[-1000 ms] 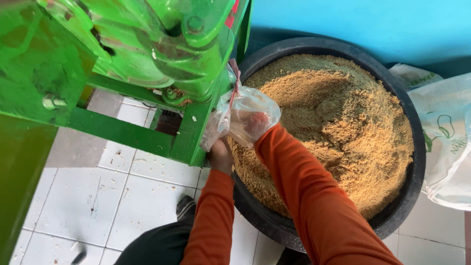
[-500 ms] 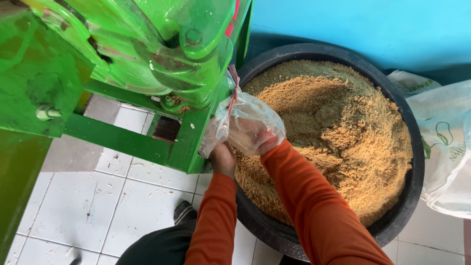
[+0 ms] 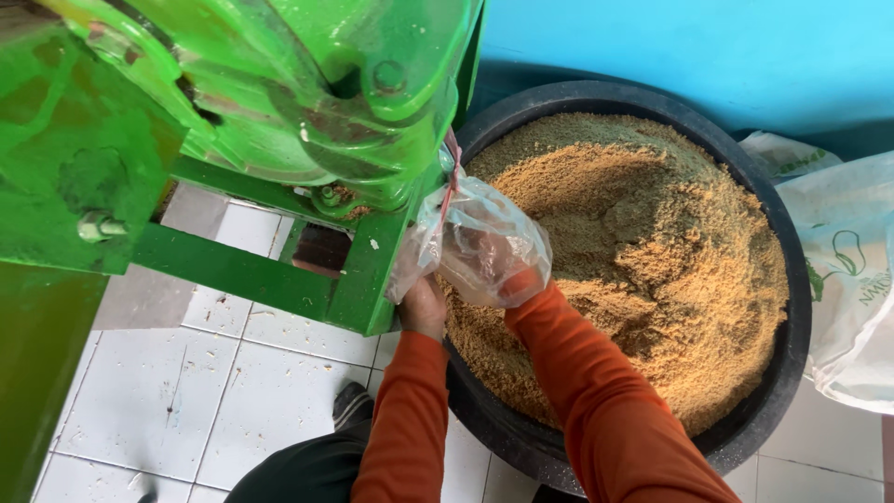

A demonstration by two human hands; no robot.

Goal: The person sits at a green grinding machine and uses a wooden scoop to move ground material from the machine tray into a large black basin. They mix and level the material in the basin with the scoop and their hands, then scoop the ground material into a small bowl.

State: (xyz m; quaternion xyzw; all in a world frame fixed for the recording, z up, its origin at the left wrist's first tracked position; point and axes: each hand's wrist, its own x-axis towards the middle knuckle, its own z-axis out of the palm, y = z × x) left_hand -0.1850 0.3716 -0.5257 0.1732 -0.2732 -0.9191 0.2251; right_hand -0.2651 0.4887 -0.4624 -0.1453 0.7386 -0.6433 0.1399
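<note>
Two hands work at a clear bag [image 3: 484,247] held beside the green machine [image 3: 279,121], over the near-left rim of a black tub [image 3: 792,279]. Left hand [image 3: 424,305] is closed on the bag's lower left edge, just beside the machine's frame. Right hand [image 3: 498,265] sits inside the bag, seen through the plastic; whether its fingers are curled or spread cannot be told. Tub is filled with brown meal [image 3: 652,251], heaped toward the centre. Bag touches the machine's outlet at the top, where a red strip hangs. White sacks [image 3: 847,279] lie right of the tub. Tiled floor [image 3: 158,401] shows below the machine.
</note>
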